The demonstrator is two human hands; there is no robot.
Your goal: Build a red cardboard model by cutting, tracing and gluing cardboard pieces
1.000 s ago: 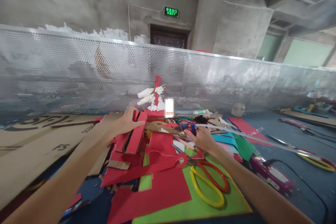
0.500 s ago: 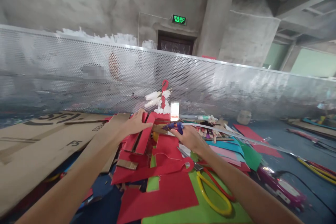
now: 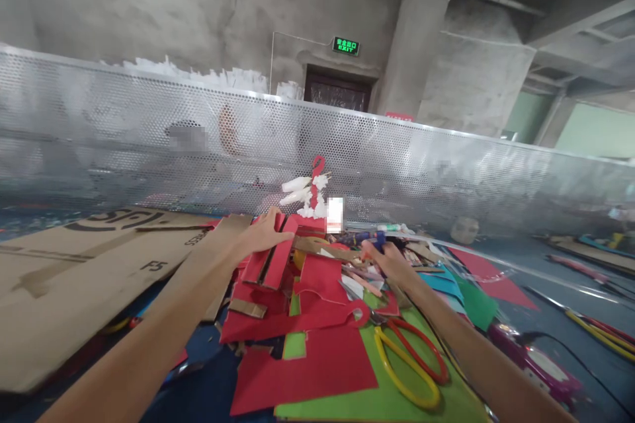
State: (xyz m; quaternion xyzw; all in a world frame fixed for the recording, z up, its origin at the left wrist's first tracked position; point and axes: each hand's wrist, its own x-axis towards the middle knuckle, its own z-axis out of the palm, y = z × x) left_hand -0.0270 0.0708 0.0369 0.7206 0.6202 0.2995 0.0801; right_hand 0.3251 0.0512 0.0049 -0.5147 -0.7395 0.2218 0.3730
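Two things are in hold in the head view: a red cardboard piece (image 3: 279,263) in the left hand (image 3: 265,232), and a blue glue gun (image 3: 360,238) in the right hand (image 3: 391,259). The red cardboard piece lies on the pile in the middle of the table (image 3: 218,391), to the left of the gun. It seems light and rather stiff, not slippery, but its brown edges could be crushed by a strong pinch; the long sides or the far end are good places to hold it. The left hand has the thumb across the face and the fingers over the far end — their tips are hidden.

The glue gun looks like light, hard plastic. The handle is the proper place to hold; the nozzle may be hot, I judge, so fingers should stay away. The right hand is closed around the handle, with the nozzle pointing left. Both forearms stretch forward from the lower corners and come nearer to each other — the scissors (image 3: 378,319) lie between them.
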